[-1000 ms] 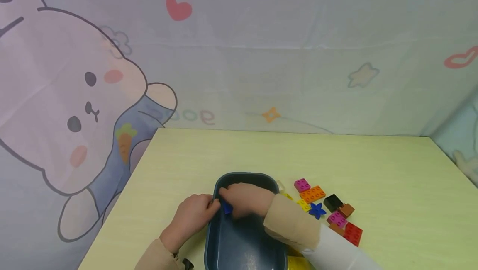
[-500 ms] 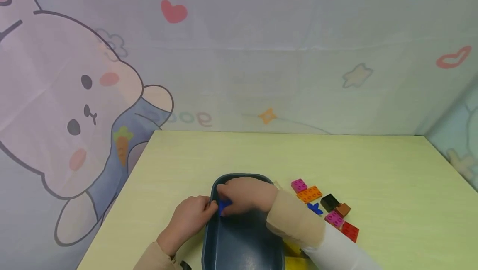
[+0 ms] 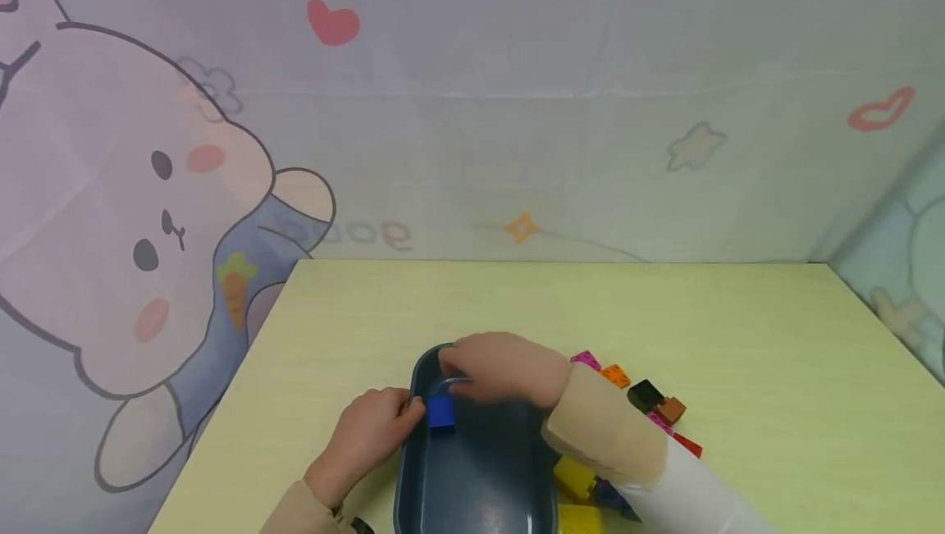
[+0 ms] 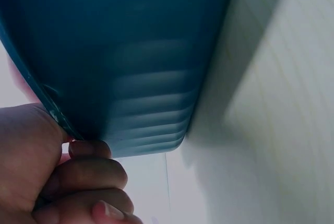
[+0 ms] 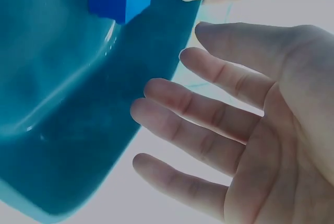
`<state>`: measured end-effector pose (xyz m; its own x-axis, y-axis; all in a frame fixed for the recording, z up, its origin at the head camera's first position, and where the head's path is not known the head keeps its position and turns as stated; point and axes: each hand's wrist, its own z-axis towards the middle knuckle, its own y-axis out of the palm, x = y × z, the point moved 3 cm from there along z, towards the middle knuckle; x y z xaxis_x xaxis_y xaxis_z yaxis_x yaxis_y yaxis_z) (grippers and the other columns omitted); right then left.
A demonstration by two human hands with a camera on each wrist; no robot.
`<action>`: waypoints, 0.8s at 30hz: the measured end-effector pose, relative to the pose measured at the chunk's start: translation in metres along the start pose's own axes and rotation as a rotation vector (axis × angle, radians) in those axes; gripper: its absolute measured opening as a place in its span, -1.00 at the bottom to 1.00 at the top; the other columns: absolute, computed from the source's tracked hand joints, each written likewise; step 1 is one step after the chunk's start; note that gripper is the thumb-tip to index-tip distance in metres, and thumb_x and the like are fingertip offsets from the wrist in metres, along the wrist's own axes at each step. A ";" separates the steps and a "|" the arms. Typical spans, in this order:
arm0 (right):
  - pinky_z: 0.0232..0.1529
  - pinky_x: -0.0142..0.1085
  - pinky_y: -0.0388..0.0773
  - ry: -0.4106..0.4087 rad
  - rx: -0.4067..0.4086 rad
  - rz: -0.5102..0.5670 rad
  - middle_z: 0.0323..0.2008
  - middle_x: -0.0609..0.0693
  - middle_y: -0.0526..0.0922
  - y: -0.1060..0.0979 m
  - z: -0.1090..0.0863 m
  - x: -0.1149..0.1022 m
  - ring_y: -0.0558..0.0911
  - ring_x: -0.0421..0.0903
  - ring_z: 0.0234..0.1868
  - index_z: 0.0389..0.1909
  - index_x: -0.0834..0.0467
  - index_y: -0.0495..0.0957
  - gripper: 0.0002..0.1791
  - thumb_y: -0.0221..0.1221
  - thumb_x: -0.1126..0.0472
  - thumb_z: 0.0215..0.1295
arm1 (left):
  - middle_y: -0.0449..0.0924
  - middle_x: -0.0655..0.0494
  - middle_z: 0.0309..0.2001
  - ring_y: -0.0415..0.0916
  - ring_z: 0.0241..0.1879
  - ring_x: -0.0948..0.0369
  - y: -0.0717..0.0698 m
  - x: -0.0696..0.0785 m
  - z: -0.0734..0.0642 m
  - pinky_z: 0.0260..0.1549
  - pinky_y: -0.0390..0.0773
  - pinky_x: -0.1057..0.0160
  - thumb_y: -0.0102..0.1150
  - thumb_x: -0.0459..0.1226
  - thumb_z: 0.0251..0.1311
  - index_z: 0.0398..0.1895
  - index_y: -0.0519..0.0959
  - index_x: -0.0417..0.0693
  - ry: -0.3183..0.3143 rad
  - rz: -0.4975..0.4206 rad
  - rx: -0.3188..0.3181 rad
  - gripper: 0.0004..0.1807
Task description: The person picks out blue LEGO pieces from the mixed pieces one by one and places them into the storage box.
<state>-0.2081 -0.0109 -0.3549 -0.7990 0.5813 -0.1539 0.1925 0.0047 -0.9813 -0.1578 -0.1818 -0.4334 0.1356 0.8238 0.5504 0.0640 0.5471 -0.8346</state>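
Note:
A dark blue-grey plastic tub (image 3: 480, 476) stands at the table's front. With thumb and curled fingers, my left hand (image 3: 372, 429) pinches its left rim; in the left wrist view the fingers (image 4: 96, 174) lie against the outside of the wall. A blue toy brick (image 3: 441, 413) sits inside the tub near the left wall, close to my left thumb. My right hand (image 3: 505, 366) hovers over the tub's far end, apart from the brick. In the right wrist view its fingers (image 5: 193, 104) are spread and nothing lies between them; the brick's lower end shows at the top.
Right of the tub lie loose bricks: pink (image 3: 586, 359), orange (image 3: 616, 375), black (image 3: 645, 395), brown (image 3: 670, 411) and red (image 3: 688, 444). Yellow bricks (image 3: 574, 478) sit close by its right wall, partly under my right sleeve (image 3: 609, 427). A printed curtain (image 3: 472, 107) hangs behind the table.
My right hand has let go of the blue brick and lifted up and to the right. The brick stays in the tub. My left hand keeps its hold on the rim.

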 end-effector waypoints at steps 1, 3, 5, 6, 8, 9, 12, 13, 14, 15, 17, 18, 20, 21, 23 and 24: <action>-0.15 -0.25 0.56 -0.002 0.007 -0.003 -0.32 -0.06 0.60 -0.001 -0.002 0.001 0.51 -0.14 -0.34 -0.19 0.08 0.55 -0.84 0.26 0.10 0.37 | 0.24 0.25 -0.76 0.21 -0.77 0.26 0.000 0.000 0.000 -0.72 0.17 0.28 0.01 -0.17 0.39 -0.73 0.31 0.04 -0.002 -0.003 -0.002 -0.55; -0.16 -0.24 0.56 0.006 0.016 -0.003 -0.32 -0.07 0.59 -0.004 -0.006 0.003 0.51 -0.13 -0.35 -0.20 0.08 0.55 -0.84 0.26 0.09 0.36 | 0.23 0.25 -0.76 0.21 -0.77 0.26 0.001 0.000 -0.001 -0.71 0.17 0.28 0.01 -0.17 0.39 -0.73 0.31 0.04 -0.005 -0.007 -0.002 -0.56; -0.19 -0.23 0.53 0.011 0.027 -0.003 -0.35 -0.08 0.56 -0.007 -0.012 0.006 0.50 -0.13 -0.36 -0.24 0.07 0.54 -0.84 0.27 0.08 0.35 | 0.23 0.25 -0.76 0.20 -0.77 0.26 0.001 0.001 -0.001 -0.71 0.17 0.28 0.01 -0.17 0.39 -0.73 0.30 0.03 -0.008 -0.012 0.000 -0.56; -0.22 -0.23 0.52 0.012 0.032 -0.001 -0.37 -0.09 0.54 -0.009 -0.015 0.007 0.48 -0.13 -0.38 -0.27 0.06 0.52 -0.84 0.27 0.09 0.36 | 0.23 0.25 -0.76 0.20 -0.77 0.25 0.001 0.001 -0.001 -0.71 0.17 0.28 0.01 -0.18 0.38 -0.73 0.30 0.03 -0.010 -0.014 0.001 -0.55; -0.28 -0.24 0.47 0.018 0.042 0.007 -0.42 -0.12 0.48 -0.012 -0.021 0.011 0.45 -0.15 -0.42 -0.33 0.05 0.49 -0.82 0.27 0.09 0.36 | 0.23 0.24 -0.76 0.20 -0.78 0.25 0.001 0.002 -0.001 -0.71 0.17 0.28 0.02 -0.19 0.38 -0.74 0.29 0.03 -0.010 -0.016 0.004 -0.55; -0.31 -0.25 0.44 0.017 0.049 0.011 -0.45 -0.13 0.45 -0.014 -0.025 0.012 0.42 -0.16 -0.44 -0.36 0.04 0.47 -0.81 0.27 0.09 0.36 | 0.23 0.25 -0.77 0.20 -0.78 0.26 0.001 0.003 -0.001 -0.71 0.16 0.28 0.02 -0.19 0.38 -0.74 0.29 0.03 -0.009 -0.015 0.006 -0.55; -0.36 -0.26 0.37 0.021 0.068 0.031 -0.49 -0.15 0.39 -0.019 -0.036 0.018 0.37 -0.17 -0.48 -0.41 0.02 0.42 -0.77 0.27 0.11 0.36 | 0.22 0.25 -0.77 0.19 -0.78 0.26 0.001 0.004 -0.001 -0.71 0.16 0.29 0.02 -0.20 0.38 -0.75 0.27 0.04 -0.007 -0.014 0.006 -0.54; -0.36 -0.26 0.36 0.022 0.073 0.042 -0.50 -0.15 0.38 -0.020 -0.040 0.021 0.37 -0.18 -0.49 -0.41 0.02 0.41 -0.77 0.27 0.12 0.37 | 0.21 0.25 -0.77 0.19 -0.78 0.26 0.001 0.005 -0.001 -0.71 0.16 0.29 0.02 -0.20 0.38 -0.75 0.26 0.04 -0.007 -0.012 0.005 -0.54; -0.37 -0.27 0.35 0.022 0.079 0.050 -0.51 -0.15 0.38 -0.021 -0.043 0.023 0.36 -0.18 -0.50 -0.42 0.02 0.41 -0.77 0.26 0.13 0.37 | 0.21 0.25 -0.77 0.19 -0.78 0.26 0.001 0.005 -0.002 -0.71 0.16 0.29 0.02 -0.19 0.37 -0.75 0.26 0.04 -0.009 -0.011 0.004 -0.54; -0.37 -0.26 0.35 0.028 0.081 0.062 -0.51 -0.15 0.38 -0.022 -0.046 0.025 0.36 -0.19 -0.50 -0.42 0.02 0.42 -0.78 0.26 0.14 0.37 | 0.21 0.24 -0.77 0.18 -0.78 0.25 0.001 0.005 -0.002 -0.71 0.16 0.29 0.02 -0.19 0.37 -0.75 0.25 0.04 -0.011 -0.010 0.002 -0.54; -0.35 -0.26 0.37 0.046 0.082 0.080 -0.49 -0.16 0.41 -0.023 -0.053 0.030 0.37 -0.19 -0.49 -0.40 0.02 0.44 -0.80 0.25 0.15 0.38 | 0.20 0.24 -0.77 0.18 -0.78 0.25 0.000 0.005 -0.003 -0.70 0.16 0.29 0.02 -0.19 0.37 -0.75 0.25 0.04 -0.014 -0.009 -0.003 -0.54; -0.35 -0.26 0.38 0.055 0.084 0.086 -0.48 -0.17 0.43 -0.023 -0.056 0.033 0.38 -0.19 -0.48 -0.39 0.02 0.46 -0.82 0.25 0.15 0.38 | 0.20 0.24 -0.77 0.17 -0.78 0.25 0.000 0.005 -0.003 -0.70 0.16 0.28 0.02 -0.19 0.37 -0.75 0.25 0.04 -0.016 -0.007 -0.004 -0.54; -0.30 -0.25 0.44 0.084 0.088 0.089 -0.44 -0.17 0.49 -0.025 -0.063 0.039 0.41 -0.19 -0.45 -0.33 0.02 0.50 -0.87 0.26 0.15 0.38 | 0.20 0.24 -0.77 0.17 -0.77 0.25 0.000 0.005 -0.004 -0.70 0.16 0.28 0.02 -0.19 0.37 -0.75 0.25 0.05 -0.017 -0.009 -0.008 -0.55; -0.27 -0.24 0.46 0.100 0.089 0.088 -0.41 -0.17 0.52 -0.026 -0.067 0.042 0.43 -0.19 -0.43 -0.30 0.03 0.52 -0.89 0.26 0.15 0.38 | 0.20 0.23 -0.76 0.18 -0.77 0.24 0.000 0.005 -0.004 -0.70 0.16 0.28 0.02 -0.19 0.36 -0.74 0.25 0.04 -0.018 -0.009 -0.008 -0.55; -0.23 -0.23 0.51 0.124 0.092 0.079 -0.36 -0.15 0.55 -0.027 -0.075 0.048 0.47 -0.18 -0.39 -0.25 0.04 0.54 -0.91 0.26 0.14 0.37 | 0.21 0.23 -0.76 0.18 -0.77 0.24 0.000 0.004 -0.003 -0.69 0.17 0.27 0.02 -0.18 0.36 -0.74 0.26 0.04 -0.023 -0.005 -0.012 -0.55; -0.21 -0.22 0.52 0.134 0.092 0.075 -0.34 -0.14 0.57 -0.028 -0.079 0.052 0.49 -0.18 -0.37 -0.23 0.04 0.54 -0.90 0.26 0.14 0.37 | 0.22 0.23 -0.76 0.19 -0.77 0.24 0.000 0.004 -0.003 -0.69 0.17 0.27 0.02 -0.18 0.36 -0.74 0.26 0.04 -0.027 -0.003 -0.014 -0.55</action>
<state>-0.2099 0.0834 -0.3264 -0.7001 0.6806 -0.2160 0.1905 -0.1135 -0.9751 -0.1539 -0.1789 -0.4318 0.1087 0.8259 0.5532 0.0786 0.5476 -0.8330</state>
